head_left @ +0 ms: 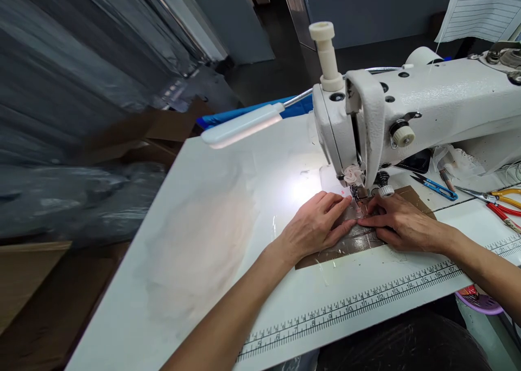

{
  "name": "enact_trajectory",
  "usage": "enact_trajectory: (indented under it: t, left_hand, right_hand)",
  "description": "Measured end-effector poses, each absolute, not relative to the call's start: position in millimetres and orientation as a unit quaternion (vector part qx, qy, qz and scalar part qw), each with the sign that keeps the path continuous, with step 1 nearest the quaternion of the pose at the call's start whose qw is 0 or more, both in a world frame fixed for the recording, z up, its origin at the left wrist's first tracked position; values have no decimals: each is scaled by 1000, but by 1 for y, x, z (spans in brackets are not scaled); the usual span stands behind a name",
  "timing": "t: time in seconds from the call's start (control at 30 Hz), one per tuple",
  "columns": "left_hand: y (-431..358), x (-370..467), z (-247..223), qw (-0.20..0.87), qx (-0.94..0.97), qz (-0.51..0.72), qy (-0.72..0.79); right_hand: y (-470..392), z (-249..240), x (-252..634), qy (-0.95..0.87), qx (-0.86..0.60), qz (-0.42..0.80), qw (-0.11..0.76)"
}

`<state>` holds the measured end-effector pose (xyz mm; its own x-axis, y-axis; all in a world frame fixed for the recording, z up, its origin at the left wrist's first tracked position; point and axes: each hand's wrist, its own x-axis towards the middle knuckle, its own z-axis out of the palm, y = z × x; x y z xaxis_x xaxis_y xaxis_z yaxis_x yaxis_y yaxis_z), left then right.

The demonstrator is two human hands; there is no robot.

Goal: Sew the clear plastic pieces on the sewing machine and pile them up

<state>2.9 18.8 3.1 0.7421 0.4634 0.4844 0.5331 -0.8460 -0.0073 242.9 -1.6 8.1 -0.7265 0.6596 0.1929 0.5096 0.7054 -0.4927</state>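
- Left hand (313, 224), fingers spread, rests on the sheer piece (355, 243) – probably to keep it flat.
- Right hand (407, 224) bends beside it; whether it pinches, I cannot tell.
- Sewing machine (435, 97) stands just beyond both.

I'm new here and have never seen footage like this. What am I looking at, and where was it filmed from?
There is no robot: one camera on a person's head looks forward and down. Both hands are bare. The left hand and right hand rest close together beside the needle area of a white sewing machine, their fingers on thin, see-through material over a brown sheet. Whether either hand grips it is unclear. The white table also bears a printed ruler scale and, at right, blue snips.
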Motion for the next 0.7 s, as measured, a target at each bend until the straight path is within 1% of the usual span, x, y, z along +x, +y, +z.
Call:
enact_trajectory:
  t: [0.17,0.43,0.53,0.7]
  left_hand:
    - [17,7,6,92,-925,-166,-329]
    - [28,8,11,104,-935,-114,-320]
    - [29,6,9,97,-930,-124,-333]
    - [26,2,5,54,-923,-159,-347]
  right_hand:
    - [-2,10,242,-909,-314,205,182]
    - [0,2,239,-898,-351,185,189]
    - [0,0,238,-889,-372,187,188]
    - [0,-2,238,-887,-371,194,195]
